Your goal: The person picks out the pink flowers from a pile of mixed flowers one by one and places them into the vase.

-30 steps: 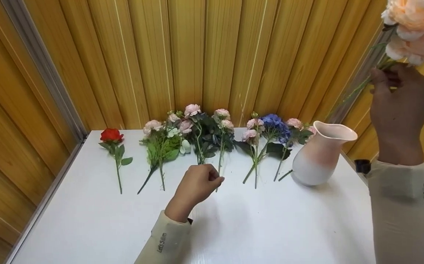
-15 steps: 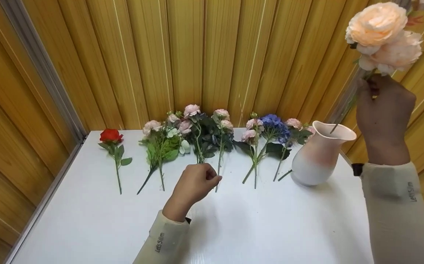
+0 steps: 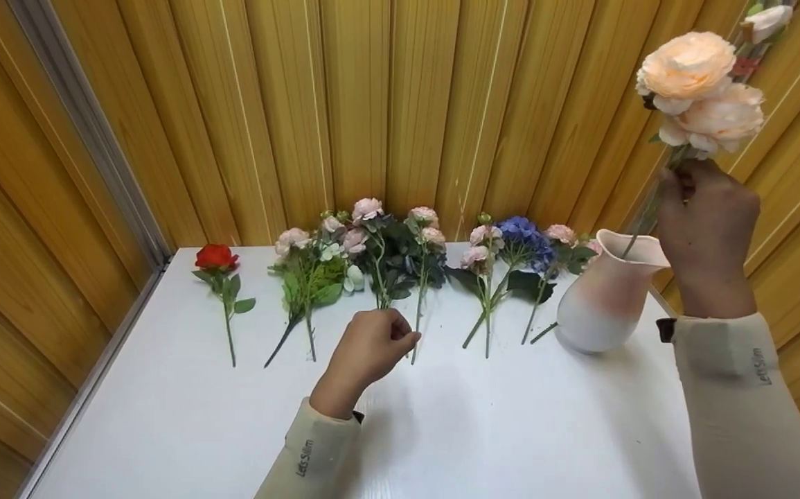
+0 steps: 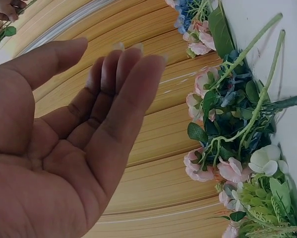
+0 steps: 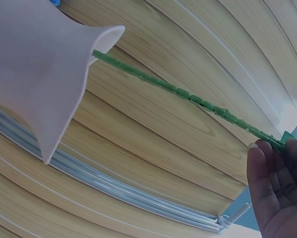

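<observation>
My right hand (image 3: 711, 235) pinches the stem of a peach flower (image 3: 687, 66) with two large blooms and a white bud at the upper right. Its lower stem end reaches inside the mouth of a pink-and-white vase (image 3: 597, 312). In the right wrist view the green stem (image 5: 188, 96) runs from the fingertips into the vase mouth. My left hand (image 3: 368, 353) is above the front middle of the table, loosely curled; the left wrist view shows its palm with nothing held. Nearest to it are pale pink flowers (image 3: 367, 209) with long stems.
A row of flowers lies along the white table's (image 3: 510, 430) back: a red rose (image 3: 216, 256), green foliage (image 3: 309, 287) with pink blooms, and a blue hydrangea (image 3: 524, 239) beside the vase. Wood-look panels (image 3: 406, 104) stand behind.
My right hand has moved left and downward with the peach flower, bringing the stem end from above the vase to inside its mouth. The left hand has stayed nearly still.
</observation>
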Demonstrator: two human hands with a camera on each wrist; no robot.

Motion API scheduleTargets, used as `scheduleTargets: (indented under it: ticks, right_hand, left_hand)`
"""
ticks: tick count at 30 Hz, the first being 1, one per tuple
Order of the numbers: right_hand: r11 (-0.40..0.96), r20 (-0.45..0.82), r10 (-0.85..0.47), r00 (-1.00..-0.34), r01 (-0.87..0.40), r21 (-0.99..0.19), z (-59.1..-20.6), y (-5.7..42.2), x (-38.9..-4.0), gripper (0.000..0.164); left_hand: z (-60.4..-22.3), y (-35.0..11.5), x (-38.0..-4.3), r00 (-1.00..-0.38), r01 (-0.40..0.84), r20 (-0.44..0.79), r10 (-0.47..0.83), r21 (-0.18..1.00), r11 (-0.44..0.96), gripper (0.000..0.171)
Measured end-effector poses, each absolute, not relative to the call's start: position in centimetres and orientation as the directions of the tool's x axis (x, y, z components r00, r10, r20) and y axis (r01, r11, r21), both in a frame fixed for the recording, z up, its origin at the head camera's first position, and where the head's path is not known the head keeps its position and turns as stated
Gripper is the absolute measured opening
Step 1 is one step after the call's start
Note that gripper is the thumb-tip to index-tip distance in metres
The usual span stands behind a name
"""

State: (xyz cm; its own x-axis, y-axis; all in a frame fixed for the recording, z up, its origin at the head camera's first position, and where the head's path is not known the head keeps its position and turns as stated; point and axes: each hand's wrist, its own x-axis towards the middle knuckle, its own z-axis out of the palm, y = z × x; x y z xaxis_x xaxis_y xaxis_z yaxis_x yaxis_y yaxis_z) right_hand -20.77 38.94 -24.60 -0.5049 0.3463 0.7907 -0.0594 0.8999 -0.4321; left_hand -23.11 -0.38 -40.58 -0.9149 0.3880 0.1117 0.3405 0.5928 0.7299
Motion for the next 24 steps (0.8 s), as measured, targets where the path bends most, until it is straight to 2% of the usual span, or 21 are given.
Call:
scheduleTargets:
  ticks: [7, 24]
  right_hand:
    - [0.890, 0.758, 0.369, -0.537, -0.029, -0.454, -25.4, 38.9, -21.1, 0.029]
    - [0.879, 0.718, 0.356, -0.598, -0.046, -0.474, -27.0, 39.1, -21.1, 0.035]
  left_hand:
    - [-40.5, -0.4, -23.1, -0.915, 0.345, 0.118, 0.385, 0.725, 0.596, 0.015]
    - [-40.6, 0.0, -23.1, -0.913, 0.346, 0.110, 0.392, 0.717, 0.605, 0.016]
